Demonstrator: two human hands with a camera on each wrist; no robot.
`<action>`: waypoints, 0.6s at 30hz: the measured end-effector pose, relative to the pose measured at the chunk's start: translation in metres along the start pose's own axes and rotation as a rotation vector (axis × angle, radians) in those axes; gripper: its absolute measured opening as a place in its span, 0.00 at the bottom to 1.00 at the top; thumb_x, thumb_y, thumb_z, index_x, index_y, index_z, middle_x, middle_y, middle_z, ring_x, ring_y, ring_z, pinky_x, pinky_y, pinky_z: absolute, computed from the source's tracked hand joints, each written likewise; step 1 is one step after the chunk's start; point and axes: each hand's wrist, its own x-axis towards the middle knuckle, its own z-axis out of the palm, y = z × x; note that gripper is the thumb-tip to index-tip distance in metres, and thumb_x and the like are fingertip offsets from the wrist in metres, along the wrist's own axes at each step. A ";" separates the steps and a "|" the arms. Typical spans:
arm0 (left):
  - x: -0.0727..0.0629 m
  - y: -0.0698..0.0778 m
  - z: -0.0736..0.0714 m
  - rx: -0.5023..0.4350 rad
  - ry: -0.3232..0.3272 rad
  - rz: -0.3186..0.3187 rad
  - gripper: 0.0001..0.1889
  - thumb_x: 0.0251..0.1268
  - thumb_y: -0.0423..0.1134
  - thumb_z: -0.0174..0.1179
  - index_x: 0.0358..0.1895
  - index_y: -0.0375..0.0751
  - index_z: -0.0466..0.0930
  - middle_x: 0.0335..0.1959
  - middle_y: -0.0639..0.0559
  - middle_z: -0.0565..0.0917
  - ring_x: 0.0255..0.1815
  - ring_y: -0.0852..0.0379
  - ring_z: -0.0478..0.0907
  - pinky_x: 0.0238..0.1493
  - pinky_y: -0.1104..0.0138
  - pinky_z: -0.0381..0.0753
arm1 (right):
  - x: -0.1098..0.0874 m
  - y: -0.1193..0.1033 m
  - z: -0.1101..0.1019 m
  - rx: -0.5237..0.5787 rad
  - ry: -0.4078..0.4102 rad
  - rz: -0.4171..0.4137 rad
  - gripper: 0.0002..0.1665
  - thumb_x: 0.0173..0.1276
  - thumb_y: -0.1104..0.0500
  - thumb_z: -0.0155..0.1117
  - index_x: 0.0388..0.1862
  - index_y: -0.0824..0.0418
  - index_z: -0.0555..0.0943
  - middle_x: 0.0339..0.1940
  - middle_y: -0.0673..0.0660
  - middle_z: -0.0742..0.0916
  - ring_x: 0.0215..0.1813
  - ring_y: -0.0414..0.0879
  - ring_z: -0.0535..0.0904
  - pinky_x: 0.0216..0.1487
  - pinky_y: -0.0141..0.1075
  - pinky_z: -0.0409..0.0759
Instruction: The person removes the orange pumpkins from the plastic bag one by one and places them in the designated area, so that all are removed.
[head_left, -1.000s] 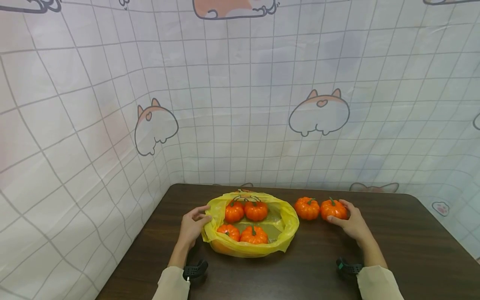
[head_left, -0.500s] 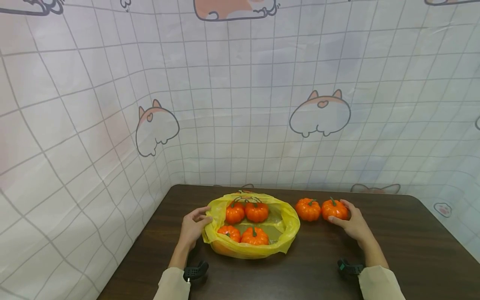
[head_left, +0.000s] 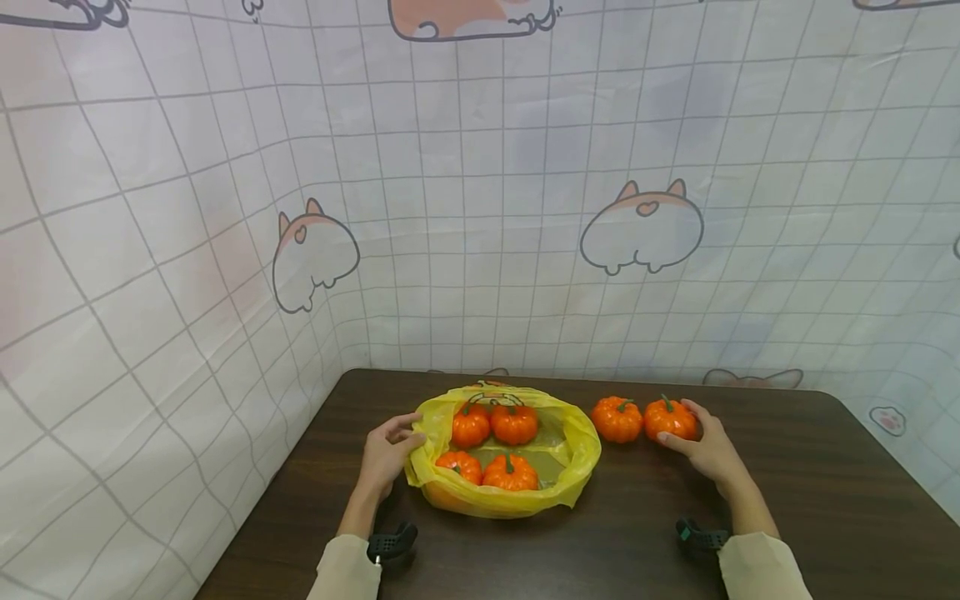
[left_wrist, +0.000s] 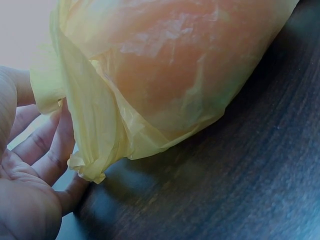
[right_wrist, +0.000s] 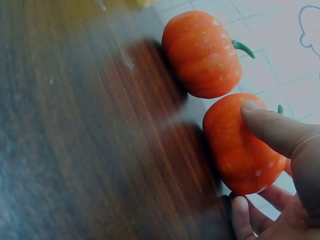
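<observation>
A yellow plastic bag lies wide open on the dark table, with several small orange pumpkins inside it. My left hand holds the bag's left rim; in the left wrist view, the fingers reach behind the folded yellow edge, which partly hides them. To the right of the bag, my right hand grips an orange pumpkin with a green stem. The thumb lies on its near side and the other fingers go round its right and underside. That pumpkin rests on the table.
Another pumpkin stands between the bag and the gripped one, close beside the latter. The dark wood table has its back edge near a white grid-patterned curtain, which also runs along the left side.
</observation>
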 end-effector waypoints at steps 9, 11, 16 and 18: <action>-0.009 0.015 0.000 0.009 -0.007 -0.016 0.20 0.68 0.31 0.65 0.62 0.38 0.82 0.39 0.42 0.88 0.35 0.59 0.81 0.36 0.70 0.82 | -0.001 -0.002 -0.001 -0.001 -0.018 0.004 0.58 0.73 0.44 0.67 0.84 0.65 0.43 0.77 0.81 0.51 0.76 0.79 0.52 0.74 0.72 0.51; -0.011 0.020 0.001 0.008 -0.017 -0.015 0.20 0.68 0.30 0.65 0.63 0.37 0.82 0.39 0.41 0.88 0.35 0.58 0.82 0.36 0.69 0.82 | -0.001 -0.001 -0.001 -0.002 -0.017 0.000 0.58 0.73 0.44 0.67 0.84 0.66 0.43 0.77 0.82 0.50 0.76 0.79 0.52 0.74 0.72 0.52; -0.002 0.006 0.002 -0.004 -0.005 -0.012 0.21 0.68 0.32 0.66 0.63 0.40 0.82 0.40 0.41 0.88 0.35 0.59 0.82 0.35 0.70 0.82 | 0.000 0.000 -0.002 -0.005 -0.018 -0.017 0.58 0.73 0.44 0.66 0.84 0.66 0.43 0.77 0.82 0.51 0.75 0.79 0.53 0.73 0.72 0.53; 0.000 0.002 0.002 -0.005 0.006 -0.011 0.20 0.67 0.33 0.67 0.63 0.41 0.83 0.41 0.42 0.88 0.35 0.59 0.82 0.35 0.70 0.82 | 0.001 0.001 -0.001 -0.007 -0.020 -0.020 0.58 0.73 0.44 0.66 0.84 0.67 0.43 0.77 0.82 0.51 0.75 0.79 0.53 0.73 0.72 0.54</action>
